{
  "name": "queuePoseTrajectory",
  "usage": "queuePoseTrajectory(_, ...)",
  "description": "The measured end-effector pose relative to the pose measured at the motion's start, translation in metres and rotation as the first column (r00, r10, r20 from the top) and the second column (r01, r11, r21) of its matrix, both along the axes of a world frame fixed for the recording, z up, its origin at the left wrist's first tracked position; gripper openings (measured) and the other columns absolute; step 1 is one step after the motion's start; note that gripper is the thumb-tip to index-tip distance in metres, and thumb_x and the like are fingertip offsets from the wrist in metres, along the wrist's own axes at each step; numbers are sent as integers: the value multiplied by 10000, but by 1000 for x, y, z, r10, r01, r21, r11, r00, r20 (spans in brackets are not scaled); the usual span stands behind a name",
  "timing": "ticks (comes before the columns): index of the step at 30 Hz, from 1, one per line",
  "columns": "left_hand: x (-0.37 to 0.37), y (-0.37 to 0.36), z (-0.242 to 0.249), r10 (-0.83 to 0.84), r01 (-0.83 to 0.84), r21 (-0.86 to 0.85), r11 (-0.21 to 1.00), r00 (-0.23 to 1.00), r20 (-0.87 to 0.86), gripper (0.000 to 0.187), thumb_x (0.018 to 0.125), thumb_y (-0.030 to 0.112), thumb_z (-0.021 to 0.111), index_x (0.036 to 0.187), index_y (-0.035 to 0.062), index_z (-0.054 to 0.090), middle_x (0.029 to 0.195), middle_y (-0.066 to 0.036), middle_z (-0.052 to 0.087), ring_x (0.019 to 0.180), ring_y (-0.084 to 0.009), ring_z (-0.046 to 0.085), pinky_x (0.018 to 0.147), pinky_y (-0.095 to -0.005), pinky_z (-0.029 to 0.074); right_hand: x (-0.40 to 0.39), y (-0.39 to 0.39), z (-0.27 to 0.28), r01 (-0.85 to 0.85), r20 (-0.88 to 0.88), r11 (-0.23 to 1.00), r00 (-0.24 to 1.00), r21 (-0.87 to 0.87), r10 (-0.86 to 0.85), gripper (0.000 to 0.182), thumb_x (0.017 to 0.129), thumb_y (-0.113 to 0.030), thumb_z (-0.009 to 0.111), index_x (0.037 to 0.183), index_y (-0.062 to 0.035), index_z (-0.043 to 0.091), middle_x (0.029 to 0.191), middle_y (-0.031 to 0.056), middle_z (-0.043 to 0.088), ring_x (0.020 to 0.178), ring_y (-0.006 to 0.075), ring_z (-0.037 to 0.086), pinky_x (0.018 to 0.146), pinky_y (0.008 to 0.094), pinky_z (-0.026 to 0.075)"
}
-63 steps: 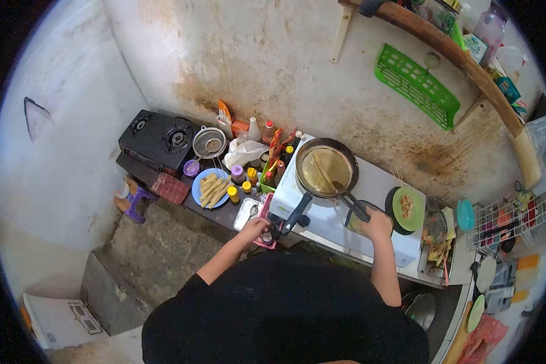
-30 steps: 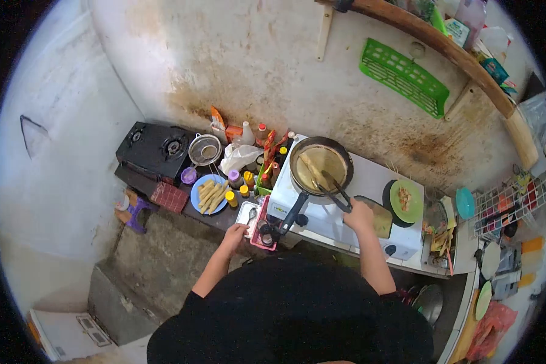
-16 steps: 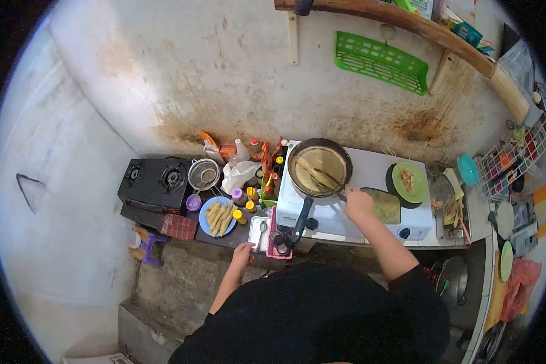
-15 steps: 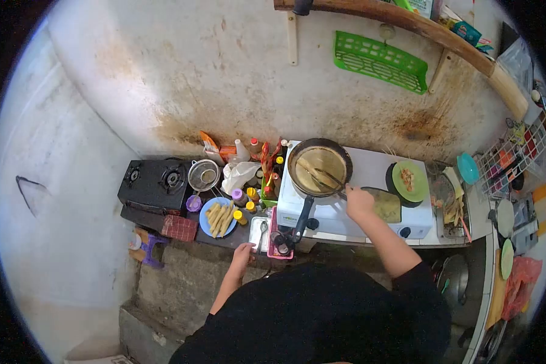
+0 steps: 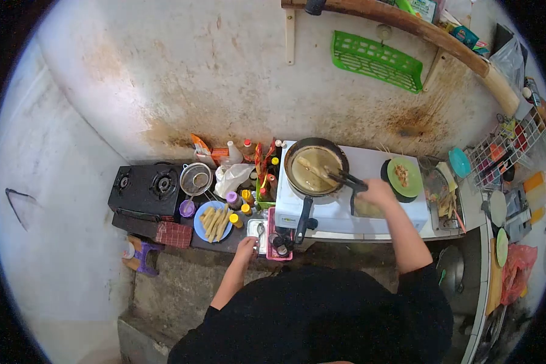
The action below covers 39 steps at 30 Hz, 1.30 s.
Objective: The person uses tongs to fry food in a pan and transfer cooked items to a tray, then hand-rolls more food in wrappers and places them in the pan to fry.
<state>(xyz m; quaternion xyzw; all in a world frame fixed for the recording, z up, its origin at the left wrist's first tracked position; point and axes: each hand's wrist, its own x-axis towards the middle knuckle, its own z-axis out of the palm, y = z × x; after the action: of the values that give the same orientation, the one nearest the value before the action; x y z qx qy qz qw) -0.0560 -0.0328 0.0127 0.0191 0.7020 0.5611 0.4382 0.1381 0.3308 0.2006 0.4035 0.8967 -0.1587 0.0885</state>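
Note:
My right hand [image 5: 377, 193] is closed on the dark handles of a pair of tongs [image 5: 349, 181]. Their tips reach into a frying pan [image 5: 308, 193] of oil on the white stove [image 5: 364, 225], beside pale rolled pieces [image 5: 312, 167]. Left of the stove, my left hand [image 5: 246, 247] has its fingers closed at the front edge of a small metal tray [image 5: 254, 227] with a spoon [image 5: 260, 230] in it; whether it grips the tray is unclear. A blue plate [image 5: 198, 231] of pale rolls [image 5: 215, 222] stands to the left of that hand.
At the left are a black stove [image 5: 142, 197] and a strainer [image 5: 196, 179]. Bottles [image 5: 247, 150] and a pink basket [image 5: 279, 256] stand beside the white stove. A green plate [image 5: 414, 179] with food lies on its right; a metal tray [image 5: 444, 223] is farther right.
My right hand and the tongs have shifted right and slightly up, with the tongs now more level over the pan. The whole view has moved slightly.

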Motion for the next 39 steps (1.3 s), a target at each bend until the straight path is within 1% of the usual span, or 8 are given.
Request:
queuePoseTrajectory(2,-2,2,-1,-27,27,6,1000,1000,-8,202,821,189,449,936,54,546,763,-31,525,516,-108,488,437,-243,375,6,31,8,-13,11,993,1000,-118,14,484,606,-352,683,971,-43,601,911,172,601,873,317,567,767,382,440)
queuePoseTrajectory(4,-1,5,6,-40,40,23,999,999,4,206,821,195,447,939,58,545,770,-28,524,539,-107,492,453,-245,382,12,63,-3,-100,-71,995,992,29,101,489,619,-355,696,947,-7,598,809,153,619,698,278,595,630,370,461)
queuePoseTrajectory(7,0,10,22,-69,70,-43,997,997,20,212,827,205,438,947,68,545,770,-21,521,562,-108,490,485,-243,392,3,90,12,58,49,957,998,-284,-46,405,664,-307,693,897,13,603,714,110,610,489,189,515,449,334,405)
queuePoseTrajectory(10,4,15,13,31,-31,21,999,999,8,190,790,199,498,886,49,564,694,-24,536,471,-86,430,419,-213,332,-10,98,23,141,103,887,989,-439,-106,275,719,-226,659,854,7,605,651,62,574,395,115,377,353,274,291)
queuePoseTrajectory(14,6,13,18,-23,22,-31,999,999,-24,213,837,216,429,951,84,551,749,-11,533,547,-101,477,474,-226,374,-14,88,24,225,94,794,974,-564,-208,205,745,-197,633,823,-8,605,628,37,557,385,91,340,339,252,250)
queuePoseTrajectory(23,29,-4,9,111,-111,3,994,994,5,188,832,209,452,899,61,546,694,-15,527,480,-91,446,413,-214,326,12,96,-5,202,20,649,961,-734,-277,200,791,-263,576,860,-77,604,584,-24,495,393,58,331,334,211,241)
queuePoseTrajectory(29,55,-5,37,210,-210,-25,977,978,-11,166,813,205,473,864,73,561,670,-4,528,498,-83,449,429,-207,343,9,115,-48,141,4,572,972,-808,-234,222,799,-257,568,916,-69,582,736,8,559,435,51,361,329,191,264)
queuePoseTrajectory(39,83,-13,37,261,-266,-129,955,964,-49,173,819,212,451,858,88,564,693,4,539,532,-87,471,479,-221,374,-6,94,-89,148,60,231,935,-962,-350,227,826,-230,536,940,-35,515,789,39,570,465,63,362,327,186,251)
